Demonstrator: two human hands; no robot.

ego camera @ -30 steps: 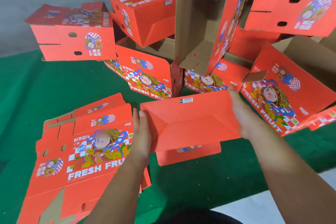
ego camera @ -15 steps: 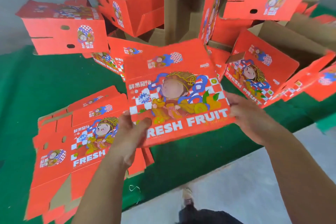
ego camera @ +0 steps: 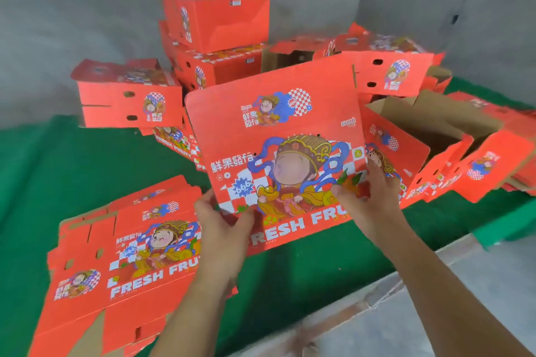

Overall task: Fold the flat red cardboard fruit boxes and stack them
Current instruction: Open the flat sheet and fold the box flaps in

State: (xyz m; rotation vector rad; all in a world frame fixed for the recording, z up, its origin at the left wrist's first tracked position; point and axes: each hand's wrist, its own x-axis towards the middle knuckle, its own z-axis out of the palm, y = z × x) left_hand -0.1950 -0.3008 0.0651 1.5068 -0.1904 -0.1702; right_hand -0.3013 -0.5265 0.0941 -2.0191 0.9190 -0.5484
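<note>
I hold a red fruit box (ego camera: 278, 130) up in front of me, its printed "FRESH FRUIT" face toward me and its top flap raised. My left hand (ego camera: 223, 229) grips its lower left edge, thumb on the printed face. My right hand (ego camera: 368, 200) grips its lower right edge, thumb across the picture. A stack of flat red boxes (ego camera: 121, 258) lies on the green cloth at the lower left. Folded red boxes are piled behind: one at the left (ego camera: 127, 101), a tall stack in the middle (ego camera: 217, 26) and one at the right (ego camera: 388, 72).
Green cloth (ego camera: 52, 171) covers the table. An open folded box (ego camera: 435, 130) with its brown inside showing lies on its side at the right. Grey walls stand behind the pile. The grey floor (ego camera: 420, 313) runs along the table's near edge at the lower right.
The box was turned from its plain red underside to its printed face, then lifted and tilted upright toward me. Both hands shifted to its lower corners. My view pulled back and up.
</note>
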